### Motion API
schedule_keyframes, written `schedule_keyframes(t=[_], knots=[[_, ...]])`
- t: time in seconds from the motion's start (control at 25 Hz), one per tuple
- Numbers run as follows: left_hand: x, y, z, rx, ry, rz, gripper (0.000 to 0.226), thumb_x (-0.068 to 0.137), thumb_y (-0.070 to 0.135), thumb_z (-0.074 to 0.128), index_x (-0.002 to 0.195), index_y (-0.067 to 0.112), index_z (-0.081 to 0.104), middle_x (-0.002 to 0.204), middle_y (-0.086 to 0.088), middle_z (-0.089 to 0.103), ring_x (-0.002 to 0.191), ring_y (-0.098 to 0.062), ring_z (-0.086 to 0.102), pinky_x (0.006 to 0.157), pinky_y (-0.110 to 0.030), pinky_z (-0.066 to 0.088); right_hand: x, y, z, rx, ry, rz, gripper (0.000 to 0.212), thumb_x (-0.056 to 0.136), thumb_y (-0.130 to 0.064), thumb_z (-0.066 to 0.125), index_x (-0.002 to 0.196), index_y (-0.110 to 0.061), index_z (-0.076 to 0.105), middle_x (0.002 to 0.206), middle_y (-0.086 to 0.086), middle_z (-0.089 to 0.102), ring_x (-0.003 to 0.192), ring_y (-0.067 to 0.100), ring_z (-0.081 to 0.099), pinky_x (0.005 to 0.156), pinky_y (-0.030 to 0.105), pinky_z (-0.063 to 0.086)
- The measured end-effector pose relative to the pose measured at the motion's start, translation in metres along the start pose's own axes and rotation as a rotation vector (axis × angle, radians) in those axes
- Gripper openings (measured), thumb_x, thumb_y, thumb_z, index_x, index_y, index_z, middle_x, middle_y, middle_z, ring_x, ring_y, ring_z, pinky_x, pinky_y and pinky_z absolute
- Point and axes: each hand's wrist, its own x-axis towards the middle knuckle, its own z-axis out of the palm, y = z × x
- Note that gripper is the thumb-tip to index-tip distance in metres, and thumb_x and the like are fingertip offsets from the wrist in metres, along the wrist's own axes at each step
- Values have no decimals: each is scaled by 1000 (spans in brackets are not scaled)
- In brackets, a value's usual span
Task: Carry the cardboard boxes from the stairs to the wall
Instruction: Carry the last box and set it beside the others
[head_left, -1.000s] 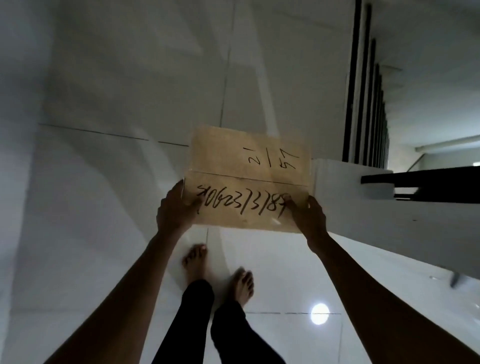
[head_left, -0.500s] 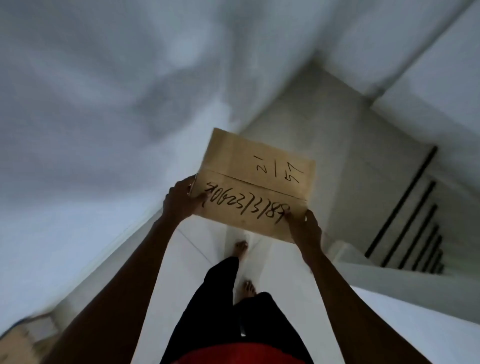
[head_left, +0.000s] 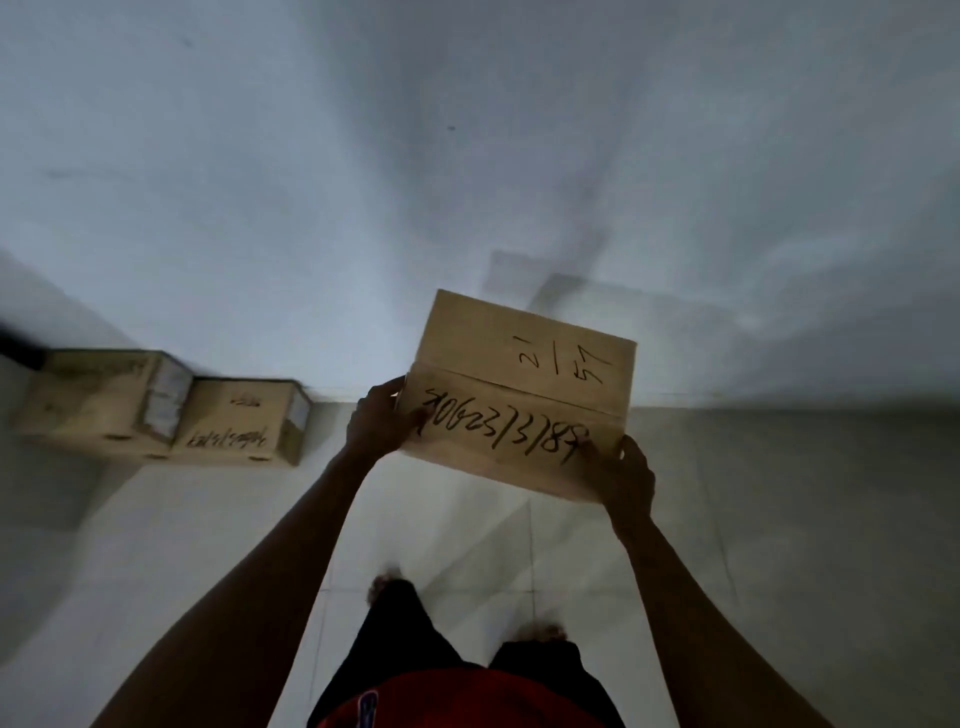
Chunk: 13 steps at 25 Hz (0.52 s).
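Here, held out in front at arm's length: a cardboard box (head_left: 519, 395), clear of the tiled floor (head_left: 779, 519) and facing a pale wall (head_left: 467, 156). Left hand (head_left: 382, 421) clamped on its left end, thumb over the top edge; right hand (head_left: 621, 475) gripping the near right corner. On the top, in black marker: "21/57" on the far flap, and on the near flap a long digit string, seemingly "906237318", last character unclear. Against the wall to the left, touching side by side: two more boxes (head_left: 171, 408), scribbled too, though blurred beyond reading.
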Motion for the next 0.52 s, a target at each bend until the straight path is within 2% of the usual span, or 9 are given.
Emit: schedule_keyframes(t=[0.16, 0.4, 0.52], knots=[[-7, -98, -111, -74, 131, -95, 56, 72, 40, 77, 123, 23, 63, 109, -7, 74, 93, -26, 70, 83, -41, 57, -40, -66, 124, -70, -131, -110, 68, 85, -52, 63, 135, -8, 49, 130, 16, 61, 116, 38, 59, 98, 51, 50], [10, -228, -249, -86, 186, -206, 56, 69, 37, 81, 120, 20, 67, 114, -8, 72, 100, -29, 67, 85, -45, 57, -94, -127, 297, -134, -203, -107, 69, 82, -55, 65, 132, -10, 52, 129, 15, 63, 113, 38, 61, 96, 54, 51], [39, -284, -298, -99, 212, -256, 57, 70, 34, 81, 122, 19, 65, 118, -8, 69, 103, -28, 65, 87, -48, 56, -101, -155, 378, -162, -241, -118, 67, 84, -54, 63, 133, -10, 50, 127, 15, 64, 110, 37, 62, 92, 50, 53]])
